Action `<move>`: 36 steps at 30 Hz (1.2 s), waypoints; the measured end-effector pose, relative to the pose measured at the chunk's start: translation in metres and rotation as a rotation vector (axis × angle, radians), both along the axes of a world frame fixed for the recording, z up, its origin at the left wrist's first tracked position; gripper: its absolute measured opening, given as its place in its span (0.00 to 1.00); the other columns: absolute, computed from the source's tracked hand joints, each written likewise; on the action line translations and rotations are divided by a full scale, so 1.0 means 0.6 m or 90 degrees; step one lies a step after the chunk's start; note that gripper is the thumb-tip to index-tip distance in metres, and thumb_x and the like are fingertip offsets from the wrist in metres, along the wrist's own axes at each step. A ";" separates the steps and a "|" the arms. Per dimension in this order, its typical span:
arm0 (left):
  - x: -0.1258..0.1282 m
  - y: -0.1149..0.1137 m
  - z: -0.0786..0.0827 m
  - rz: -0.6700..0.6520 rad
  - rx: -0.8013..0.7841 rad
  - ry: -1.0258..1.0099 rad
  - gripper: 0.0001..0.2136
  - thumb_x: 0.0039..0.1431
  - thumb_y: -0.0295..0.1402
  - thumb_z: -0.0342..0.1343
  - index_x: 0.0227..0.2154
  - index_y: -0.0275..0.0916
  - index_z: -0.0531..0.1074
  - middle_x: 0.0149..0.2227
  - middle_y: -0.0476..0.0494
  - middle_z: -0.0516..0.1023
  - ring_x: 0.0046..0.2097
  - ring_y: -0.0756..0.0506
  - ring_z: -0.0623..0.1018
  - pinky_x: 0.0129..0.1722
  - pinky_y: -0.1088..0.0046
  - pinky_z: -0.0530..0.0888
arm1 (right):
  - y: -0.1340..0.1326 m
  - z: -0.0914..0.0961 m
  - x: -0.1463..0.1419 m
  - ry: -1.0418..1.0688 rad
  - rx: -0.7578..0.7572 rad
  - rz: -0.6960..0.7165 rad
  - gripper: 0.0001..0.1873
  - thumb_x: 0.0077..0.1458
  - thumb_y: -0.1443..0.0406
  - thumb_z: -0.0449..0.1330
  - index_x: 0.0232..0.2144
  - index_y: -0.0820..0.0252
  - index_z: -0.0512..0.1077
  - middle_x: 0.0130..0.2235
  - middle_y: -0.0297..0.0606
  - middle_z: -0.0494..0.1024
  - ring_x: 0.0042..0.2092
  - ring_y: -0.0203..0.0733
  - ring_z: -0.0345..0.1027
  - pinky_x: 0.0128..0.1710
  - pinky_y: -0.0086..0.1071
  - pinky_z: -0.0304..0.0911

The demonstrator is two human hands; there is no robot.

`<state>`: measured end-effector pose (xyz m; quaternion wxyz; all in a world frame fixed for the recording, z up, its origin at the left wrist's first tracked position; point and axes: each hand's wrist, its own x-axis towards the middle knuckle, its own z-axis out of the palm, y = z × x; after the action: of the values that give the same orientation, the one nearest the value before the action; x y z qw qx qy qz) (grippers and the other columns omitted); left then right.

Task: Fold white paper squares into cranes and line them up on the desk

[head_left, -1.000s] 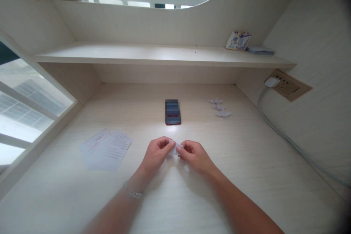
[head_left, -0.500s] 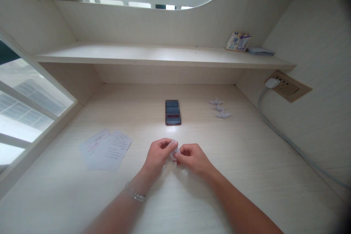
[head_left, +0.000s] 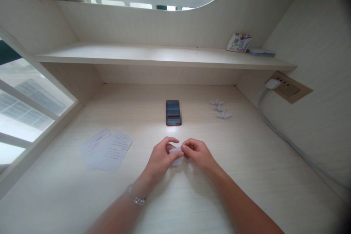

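Both hands have closed in tighter since half a second ago. The left hand (head_left: 161, 156) and right hand (head_left: 199, 154) now meet fingertip to fingertip over the small white folded paper (head_left: 176, 151), which shows less than before (just a strip between the thumbs plus an edge below).

Grip state:
- Left grip is closed on the paper, thumb and curled forefinger pinching its left end.
- Right grip is closed on its right end, fingers bunched.

Paper is just below frame centre, low over the pale wood-grain counter (head_left: 246, 161); can't tell if it touches. Thin silver chain bracelet (head_left: 136, 199) on the left wrist.

Rest, unchanged:
- Dark rectangular phone (head_left: 173, 112) lies flat on the counter above the hands, apart from them.
- Three small white folded paper cranes (head_left: 220, 109) sit in a short diagonal row right of the phone.
- Two overlapping white printed sheets (head_left: 106, 149) lie left of the hands.
- Pale wooden shelf (head_left: 137, 55) runs across the upper frame. At its right end a colourful printed packet (head_left: 238, 41) leans on the back wall, with a flat grey-blue pad (head_left: 261, 52) just beside it.
- On the right wall, a tan wall socket (head_left: 290, 89) holds a white plug (head_left: 272, 84). Its grey cable (head_left: 285, 137) runs toward lower right.
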<state>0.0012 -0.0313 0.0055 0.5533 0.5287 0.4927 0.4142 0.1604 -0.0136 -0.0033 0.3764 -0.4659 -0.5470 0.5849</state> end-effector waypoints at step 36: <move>-0.013 0.014 -0.006 -0.027 -0.069 -0.094 0.10 0.46 0.34 0.62 0.29 0.32 0.73 0.27 0.43 0.76 0.29 0.49 0.73 0.29 0.75 0.68 | 0.000 0.012 0.003 0.000 -0.013 -0.006 0.09 0.43 0.62 0.64 0.27 0.63 0.73 0.21 0.34 0.73 0.23 0.36 0.67 0.24 0.30 0.63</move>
<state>-0.0065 -0.0230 0.0020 0.6245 0.4762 0.4610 0.4132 0.1623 -0.0139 0.0036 0.3744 -0.4724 -0.5388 0.5886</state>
